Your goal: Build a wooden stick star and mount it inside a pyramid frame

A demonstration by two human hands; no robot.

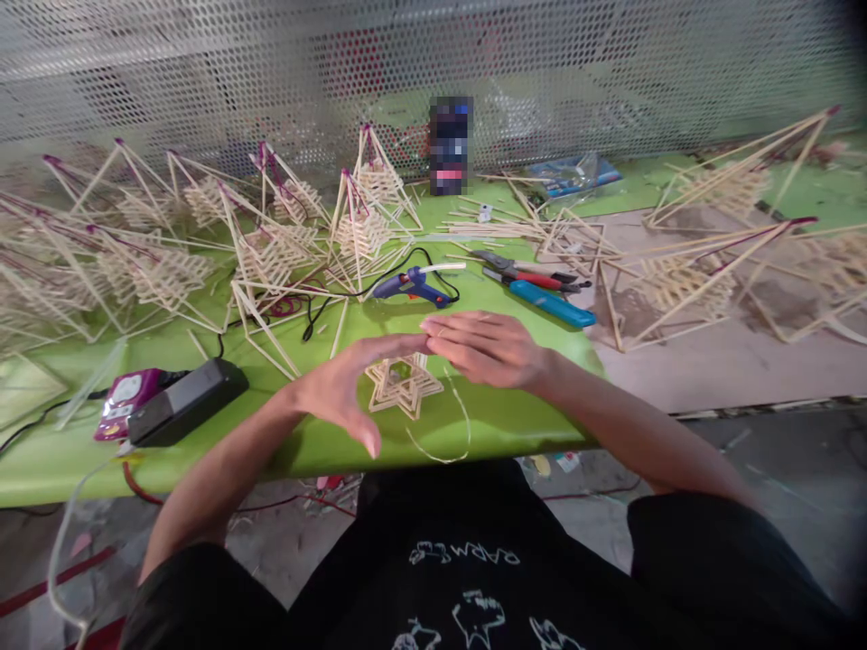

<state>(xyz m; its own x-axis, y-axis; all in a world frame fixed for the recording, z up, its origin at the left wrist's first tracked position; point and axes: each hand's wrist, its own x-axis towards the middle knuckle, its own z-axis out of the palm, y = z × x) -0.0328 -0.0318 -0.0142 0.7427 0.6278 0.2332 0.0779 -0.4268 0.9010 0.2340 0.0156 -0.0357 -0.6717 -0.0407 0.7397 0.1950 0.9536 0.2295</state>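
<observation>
Over the front of the green table, my left hand [342,384] is spread, its thumb well apart from its straight fingers. Its fingertips meet those of my right hand [488,350], whose fingers are pressed together with the thumb hidden. A pale thin string [467,424] comes out from beneath my right hand and loops down to the table edge; a bit of strand shows at the fingertips. Below and between both hands lies a star of stacked wooden sticks [405,388], partly covered by my fingers. Beyond them rests a blue glue gun [413,286] with a white glue stick.
Several stick frames with purple tips [366,203] crowd the left; more stand at right on a pinkish board [650,375]. Red-handled pliers [528,273] and a blue-handled tool [552,305] lie right of centre. A black power box [190,406] sits front left. A phone [450,144] leans against perforated metal.
</observation>
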